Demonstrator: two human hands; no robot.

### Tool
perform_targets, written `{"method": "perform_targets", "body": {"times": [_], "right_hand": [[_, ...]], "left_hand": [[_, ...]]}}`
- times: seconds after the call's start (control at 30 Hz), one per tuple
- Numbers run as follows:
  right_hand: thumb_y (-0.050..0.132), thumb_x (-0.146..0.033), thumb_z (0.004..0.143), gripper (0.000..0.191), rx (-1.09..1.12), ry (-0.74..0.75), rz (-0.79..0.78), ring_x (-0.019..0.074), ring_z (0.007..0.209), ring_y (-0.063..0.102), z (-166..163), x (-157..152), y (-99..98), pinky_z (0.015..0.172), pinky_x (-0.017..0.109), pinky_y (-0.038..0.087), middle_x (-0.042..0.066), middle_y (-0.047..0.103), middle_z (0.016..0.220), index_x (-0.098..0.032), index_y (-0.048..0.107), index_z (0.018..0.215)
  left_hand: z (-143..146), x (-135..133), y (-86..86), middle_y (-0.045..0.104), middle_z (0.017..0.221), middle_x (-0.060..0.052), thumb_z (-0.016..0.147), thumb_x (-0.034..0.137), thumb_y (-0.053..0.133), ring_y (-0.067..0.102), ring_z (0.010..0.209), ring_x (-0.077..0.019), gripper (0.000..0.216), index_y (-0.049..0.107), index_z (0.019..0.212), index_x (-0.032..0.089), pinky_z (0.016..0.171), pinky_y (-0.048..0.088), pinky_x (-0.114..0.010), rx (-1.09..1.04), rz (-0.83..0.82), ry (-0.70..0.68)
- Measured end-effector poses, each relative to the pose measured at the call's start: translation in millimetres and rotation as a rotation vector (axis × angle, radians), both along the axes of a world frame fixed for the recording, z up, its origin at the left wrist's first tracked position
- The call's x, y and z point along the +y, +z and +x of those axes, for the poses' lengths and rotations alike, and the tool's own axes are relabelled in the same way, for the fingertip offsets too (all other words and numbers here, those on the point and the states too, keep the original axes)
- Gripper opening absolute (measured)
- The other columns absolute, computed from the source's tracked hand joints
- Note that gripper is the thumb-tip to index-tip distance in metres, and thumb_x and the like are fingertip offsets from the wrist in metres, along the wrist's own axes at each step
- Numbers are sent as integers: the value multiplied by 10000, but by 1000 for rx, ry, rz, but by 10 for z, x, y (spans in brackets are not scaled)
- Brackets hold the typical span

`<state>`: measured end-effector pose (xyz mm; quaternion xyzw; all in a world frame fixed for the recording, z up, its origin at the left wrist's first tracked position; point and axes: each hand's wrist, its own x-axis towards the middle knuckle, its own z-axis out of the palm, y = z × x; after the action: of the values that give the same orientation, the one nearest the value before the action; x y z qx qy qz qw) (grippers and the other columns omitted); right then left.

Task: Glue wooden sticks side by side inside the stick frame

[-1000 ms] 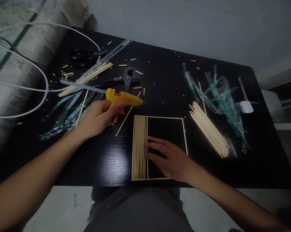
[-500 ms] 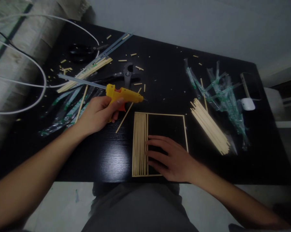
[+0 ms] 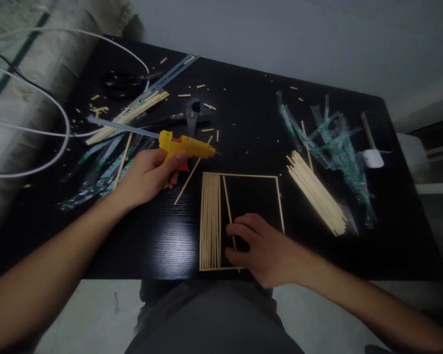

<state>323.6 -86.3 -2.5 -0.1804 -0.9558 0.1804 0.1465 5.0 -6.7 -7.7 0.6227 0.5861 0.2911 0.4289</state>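
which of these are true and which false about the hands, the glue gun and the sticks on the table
1. The left hand holds the yellow glue gun. True.
2. The yellow glue gun points toward the picture's left edge. False: it points right.
3. The right hand touches a slanted stick. True.
4. A row of sticks lies along the left side of the stick frame. True.
5. The slanted stick lies flush against that row. False: a gap separates them, widening toward the person.
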Motion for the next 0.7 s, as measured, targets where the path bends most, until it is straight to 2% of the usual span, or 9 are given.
{"method": "perform_targets", "body": {"times": [0.1,0.17,0.2,0.3,0.33,0.4,0.47,0.57,0.7], "right_hand": [[611,-126,1066,206,207,-146,-145,214,1027,750,29,18,153,870,339,670,71,790,1085,-249,776,1061],[547,-157,1138,233,310,-289,-224,160,961,787,34,36,308,804,270,681,48,806,1081,-256,754,1181],[532,-160,1150,247,367,-355,-241,152,940,802,25,55,386,780,264,689,45,820,1090,-262,746,1218],[712,-181,1082,170,681,-804,-402,138,691,788,-44,179,540,641,271,689,-9,851,924,-278,759,1213],[755,-222,1062,179,672,-853,-526,131,632,768,-74,241,549,607,267,681,-15,852,886,-270,756,1234],[831,-314,998,230,554,-851,-791,137,587,753,-128,373,501,568,267,669,-11,846,822,-229,762,1199],[892,-402,922,317,445,-804,-965,152,598,763,-171,481,390,590,285,681,12,848,811,-196,766,1128],[940,-517,837,435,376,-783,-1093,166,598,770,-223,537,202,620,310,688,9,835,781,-198,764,1074],[971,-552,798,501,307,-796,-1148,177,584,777,-268,462,51,617,311,682,-17,804,723,-206,760,1093]], "left_hand": [[-6,2,-16,615,545,-18,1038,685,565,491,478,-99,633,653,635,205,500,372,-248,-1,5,2],[-7,3,-14,579,514,-10,1040,651,573,491,479,-99,617,650,613,213,510,378,-250,4,10,4],[-7,4,-11,558,499,-6,1044,630,575,491,481,-101,607,647,605,217,515,380,-251,5,13,5],[-4,5,2,530,485,-2,1059,587,568,498,490,-107,592,641,595,227,526,381,-256,9,19,2],[-4,5,8,534,491,-4,1062,580,565,498,492,-107,591,640,594,227,527,378,-257,11,21,0],[-2,2,21,541,499,-5,1070,572,559,492,495,-105,597,638,592,224,531,374,-257,15,19,-8],[0,-3,36,541,495,0,1077,579,561,474,489,-103,605,638,597,218,528,366,-258,17,11,-12],[3,-8,55,539,482,7,1072,621,577,450,476,-102,622,640,609,211,515,352,-257,17,-4,-11],[11,-4,57,560,490,1,1036,712,582,450,469,-102,660,645,617,206,491,342,-252,9,-16,-1]]}}
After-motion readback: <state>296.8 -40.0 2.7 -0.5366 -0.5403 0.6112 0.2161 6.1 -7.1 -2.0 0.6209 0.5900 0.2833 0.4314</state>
